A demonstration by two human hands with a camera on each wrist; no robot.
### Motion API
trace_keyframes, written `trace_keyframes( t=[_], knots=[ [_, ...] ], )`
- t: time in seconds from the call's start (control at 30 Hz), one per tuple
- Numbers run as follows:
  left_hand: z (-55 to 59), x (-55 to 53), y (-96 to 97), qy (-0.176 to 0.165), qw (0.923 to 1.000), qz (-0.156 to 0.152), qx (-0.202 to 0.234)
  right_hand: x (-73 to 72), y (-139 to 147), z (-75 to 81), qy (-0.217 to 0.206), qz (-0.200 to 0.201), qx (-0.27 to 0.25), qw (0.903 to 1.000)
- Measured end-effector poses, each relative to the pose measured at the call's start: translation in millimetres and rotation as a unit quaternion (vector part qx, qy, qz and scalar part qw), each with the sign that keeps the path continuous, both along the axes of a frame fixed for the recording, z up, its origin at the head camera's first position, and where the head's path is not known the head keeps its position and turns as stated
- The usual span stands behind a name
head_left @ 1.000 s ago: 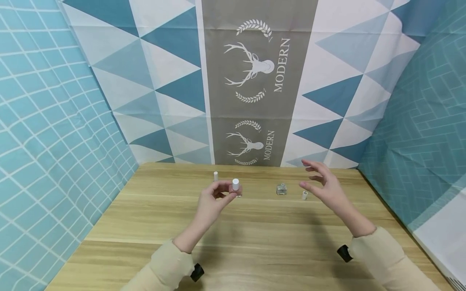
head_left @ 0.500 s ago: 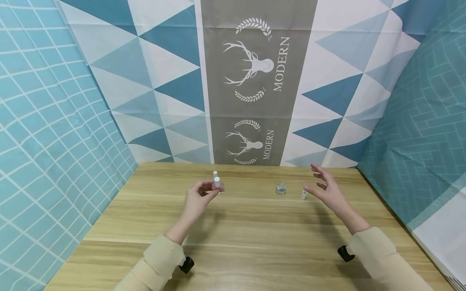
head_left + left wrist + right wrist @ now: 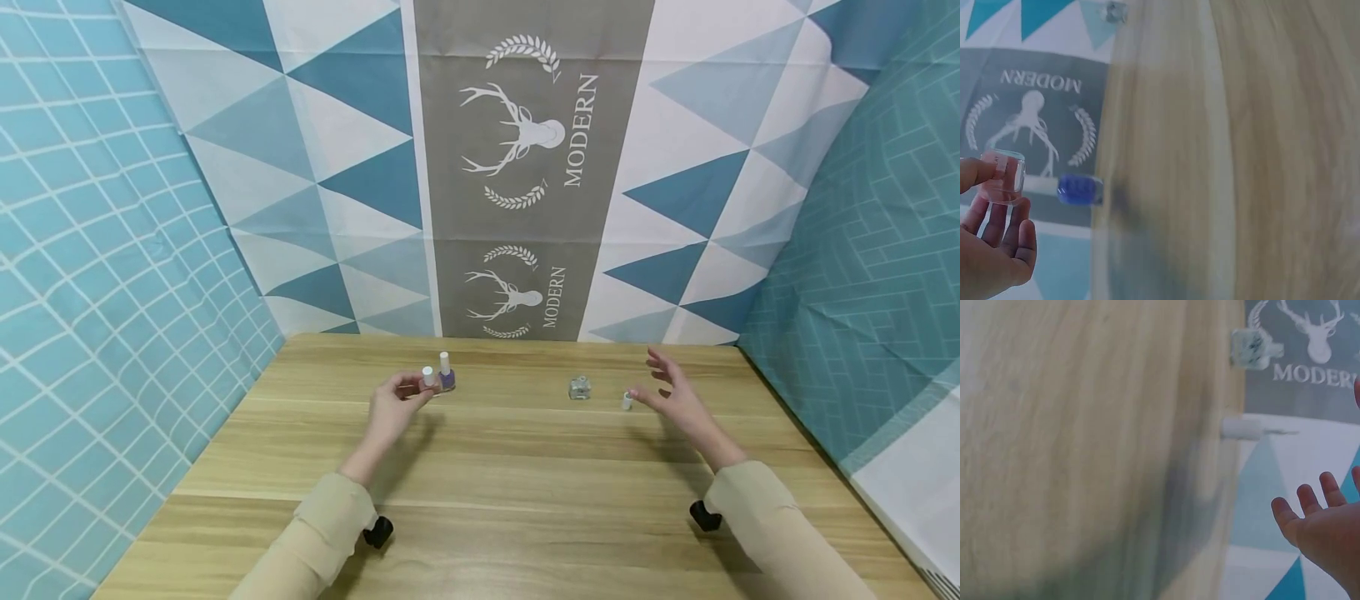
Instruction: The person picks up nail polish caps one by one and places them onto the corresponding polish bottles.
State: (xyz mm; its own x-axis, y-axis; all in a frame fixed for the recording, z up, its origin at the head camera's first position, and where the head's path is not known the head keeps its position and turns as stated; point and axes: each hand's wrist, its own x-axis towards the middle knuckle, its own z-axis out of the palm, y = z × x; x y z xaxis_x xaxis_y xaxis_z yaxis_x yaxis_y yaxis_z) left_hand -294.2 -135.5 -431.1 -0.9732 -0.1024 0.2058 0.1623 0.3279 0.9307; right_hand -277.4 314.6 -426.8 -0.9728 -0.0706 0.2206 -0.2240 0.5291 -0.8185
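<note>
My left hand (image 3: 392,408) pinches a clear, pinkish nail polish bottle (image 3: 1011,178) with a white cap (image 3: 428,375), between thumb and fingers. Just right of it stands a purple nail polish bottle (image 3: 447,382) with a tall white cap, seen as a blue-purple block in the left wrist view. At centre right sits an uncapped clear glass bottle (image 3: 580,388). Beside that, a white brush cap (image 3: 627,402) stands on the table, its thin brush (image 3: 1280,432) pointing up. My right hand (image 3: 675,400) hovers by this cap with fingers spread and nothing held.
The wooden table (image 3: 510,500) ends at a patterned cloth backdrop (image 3: 517,167) behind the bottles. Blue tiled cloth (image 3: 90,275) borders the left side, and teal cloth (image 3: 847,333) the right.
My left hand has carried the pinkish bottle leftward, and the purple bottle behind it has come into sight. The right hand has shifted slightly right and down, still holding nothing.
</note>
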Motion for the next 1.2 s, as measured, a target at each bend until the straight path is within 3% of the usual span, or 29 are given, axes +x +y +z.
trace_keyframes(
  t=[0.23, 0.43, 0.73, 1.0, 1.2],
  knots=[
    [-15.9, -15.2, -13.5, -0.024, 0.9996, 0.007, -0.012, -12.8, 10.4, -17.6, -0.042, 0.004, 0.023, 0.9988],
    [-20.2, -21.8, -19.7, -0.052, 0.9983, 0.004, -0.027, -19.5, 15.2, -28.3, -0.08, 0.018, 0.044, 0.9957],
    [-24.7, -27.9, -23.8, -0.064, 0.9977, 0.002, -0.021, -25.8, 16.5, -36.2, -0.074, 0.04, 0.071, 0.9939],
    [-26.6, -35.3, -25.2, -0.094, 0.9949, 0.001, -0.038, -33.2, 15.6, -38.6, -0.098, 0.026, 0.088, 0.9909],
    [-27.2, -36.8, -24.1, -0.099, 0.994, 0.001, -0.047, -34.5, 13.4, -37.3, -0.083, 0.033, 0.111, 0.9898]
  ],
)
